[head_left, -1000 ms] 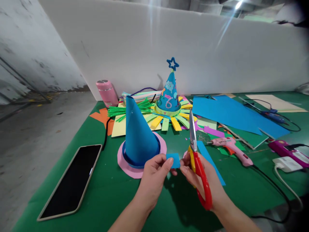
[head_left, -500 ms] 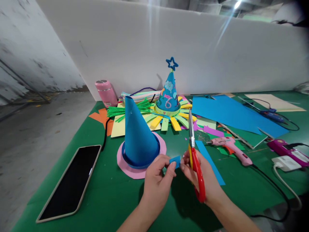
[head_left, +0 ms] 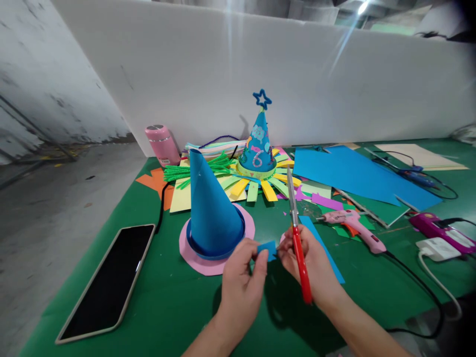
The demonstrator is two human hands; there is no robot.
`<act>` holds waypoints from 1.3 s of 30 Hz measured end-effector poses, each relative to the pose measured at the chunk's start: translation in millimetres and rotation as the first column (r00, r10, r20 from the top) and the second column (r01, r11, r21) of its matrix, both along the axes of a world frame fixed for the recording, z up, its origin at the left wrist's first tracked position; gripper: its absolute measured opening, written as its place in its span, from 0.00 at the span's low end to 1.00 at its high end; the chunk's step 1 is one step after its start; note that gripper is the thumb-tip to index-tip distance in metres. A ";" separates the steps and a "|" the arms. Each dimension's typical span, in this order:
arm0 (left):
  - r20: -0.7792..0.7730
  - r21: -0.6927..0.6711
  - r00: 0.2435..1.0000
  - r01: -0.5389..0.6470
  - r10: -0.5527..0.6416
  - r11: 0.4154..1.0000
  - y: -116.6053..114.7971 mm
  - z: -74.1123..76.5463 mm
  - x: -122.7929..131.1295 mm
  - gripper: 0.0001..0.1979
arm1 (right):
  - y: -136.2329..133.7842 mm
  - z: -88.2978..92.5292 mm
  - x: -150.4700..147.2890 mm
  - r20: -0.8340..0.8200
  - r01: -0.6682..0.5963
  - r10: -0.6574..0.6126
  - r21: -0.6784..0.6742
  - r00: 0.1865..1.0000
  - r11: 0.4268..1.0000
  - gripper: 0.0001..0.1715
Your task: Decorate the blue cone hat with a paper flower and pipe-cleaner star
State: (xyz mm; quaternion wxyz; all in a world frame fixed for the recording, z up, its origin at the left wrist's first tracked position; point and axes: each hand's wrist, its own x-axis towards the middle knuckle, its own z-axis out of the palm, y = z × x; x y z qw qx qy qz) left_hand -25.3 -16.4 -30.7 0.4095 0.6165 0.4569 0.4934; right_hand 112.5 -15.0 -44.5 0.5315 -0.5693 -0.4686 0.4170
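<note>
Between thumb and fingers, my left hand (head_left: pixel 245 277) pinches a small blue paper piece (head_left: pixel 267 250). My right hand (head_left: pixel 308 260) holds red-handled scissors (head_left: pixel 302 263), their blades pointing up and away from me; its fingertips are close to the paper's right edge, and I cannot tell whether they touch it. Just behind my left hand stands a plain blue paper cone (head_left: pixel 211 208) on a pink paper brim (head_left: pixel 193 263). Farther back is a decorated blue party hat (head_left: pixel 259 144) with a pipe-cleaner star on top and a fringe of yellow and green paper strips.
A phone (head_left: pixel 107 282) lies at left. A pink glue gun (head_left: pixel 353 225), a blue paper strip (head_left: pixel 323 248) and a purple device (head_left: pixel 442 230) with a charger are at right. Blue sheets (head_left: pixel 357 173), green pipe cleaners (head_left: pixel 178 172) and a pink bottle (head_left: pixel 162 145) lie or stand behind.
The scissors have turned slightly in my right hand, so their handles look more edge-on. The small blue paper has shifted a little left, with my right fingertips slightly farther from it.
</note>
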 end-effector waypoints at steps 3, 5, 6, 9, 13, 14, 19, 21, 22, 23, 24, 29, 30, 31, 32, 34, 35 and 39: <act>0.149 -0.201 0.989 0.037 -0.007 0.979 2.1 0.3 -1.8 0.12 | 1.9 1.8 13.7 0.028 0.020 -0.019 -0.034 0.999 0.999 0.12; 0.260 -0.319 0.963 0.160 -0.076 0.934 3.5 -2.0 -0.8 0.11 | 0.4 7.9 20.7 0.049 -0.007 0.010 -0.066 0.999 0.998 0.13; 0.308 -0.356 0.947 0.207 -0.094 0.911 4.0 -3.5 0.1 0.11 | -1.1 11.7 23.2 0.049 -0.035 0.039 -0.085 0.998 0.996 0.13; 0.397 -0.410 0.915 0.251 -0.077 0.877 5.0 -7.2 2.3 0.09 | -6.3 20.8 28.6 0.060 -0.112 0.121 -0.140 0.991 0.984 0.16; 0.444 -0.432 0.888 0.332 -0.123 0.839 5.7 -7.9 2.4 0.10 | -11.5 24.6 31.9 0.086 -0.192 0.209 -0.170 0.974 0.967 0.13; 0.433 -0.430 0.890 0.342 -0.141 0.836 5.9 -7.6 2.3 0.11 | -12.2 25.0 31.1 0.056 -0.210 0.221 -0.158 0.974 0.965 0.11; 0.314 -0.427 0.924 0.344 -0.219 0.836 7.5 -6.8 3.7 0.11 | -11.5 26.4 15.2 -0.089 -0.242 0.232 -0.123 0.969 0.962 0.12; 0.302 -0.433 0.928 0.339 -0.220 0.836 8.2 -7.4 4.5 0.11 | -9.8 24.6 7.2 -0.094 -0.217 0.206 -0.134 0.974 0.967 0.14; 0.304 -0.436 0.929 0.332 -0.210 0.836 8.6 -7.9 4.8 0.10 | -9.0 23.1 3.8 -0.093 -0.191 0.179 -0.133 0.979 0.973 0.15; 0.314 -0.440 0.929 0.326 -0.197 0.837 9.0 -8.6 4.9 0.10 | -8.3 21.4 0.8 -0.092 -0.158 0.147 -0.128 0.985 0.979 0.15; 0.332 -0.445 0.926 0.322 -0.180 0.836 9.4 -9.4 4.8 0.10 | -7.9 19.7 -1.7 -0.094 -0.128 0.118 -0.119 0.989 0.985 0.15; 0.440 -0.453 0.894 0.308 -0.091 0.836 10.0 -13.5 4.4 0.09 | -8.7 17.0 -8.4 -0.143 -0.088 0.077 -0.075 0.987 0.993 0.15; 0.452 -0.454 0.889 0.305 -0.078 0.838 9.9 -13.9 4.3 0.09 | -9.6 17.6 -8.1 -0.158 -0.101 0.088 -0.075 0.984 0.992 0.15; 0.461 -0.452 0.885 0.303 -0.071 0.839 9.9 -14.0 4.0 0.08 | -10.9 18.3 -7.0 -0.170 -0.117 0.102 -0.082 0.980 0.990 0.14; 0.466 -0.448 0.882 0.302 -0.069 0.841 9.9 -13.9 3.6 0.08 | -12.8 18.9 -4.8 -0.177 -0.133 0.114 -0.096 0.978 0.987 0.14; 0.468 -0.439 0.881 0.300 -0.070 0.847 10.2 -12.8 2.5 0.09 | -19.1 19.7 3.0 -0.182 -0.148 0.123 -0.131 0.976 0.980 0.14; 0.465 -0.433 0.882 0.295 -0.068 0.852 10.4 -11.9 1.8 0.09 | -23.6 19.8 8.6 -0.184 -0.148 0.119 -0.154 0.976 0.977 0.14; 0.451 -0.416 0.891 0.258 -0.048 0.872 12.5 -7.6 -1.7 0.08 | -50.5 18.1 37.4 -0.137 -0.210 0.174 -0.317 0.975 0.925 0.21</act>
